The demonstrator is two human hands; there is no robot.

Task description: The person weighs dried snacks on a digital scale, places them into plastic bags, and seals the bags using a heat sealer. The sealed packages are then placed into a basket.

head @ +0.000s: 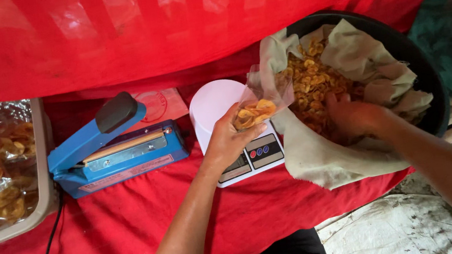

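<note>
While left hand (228,141) grips clear chip bag (255,106), rt hand (354,117) in black tub (419,63)

The right hand's (354,117) fingertips are buried among the chips (313,85) in the black tub (419,63). The left edge cuts off the grey tray (45,195), and the left hand (228,141) covers part of the scale's (217,102) display.

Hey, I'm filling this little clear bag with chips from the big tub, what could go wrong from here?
1. The left hand holds the clear bag over the white scale, not the tub; chips could drop onto it.
2. The right hand digs in the chips beside the loose cloth liner, which might snag or slip.
3. The bag's mouth looks floppy, so a handful might miss.
</note>
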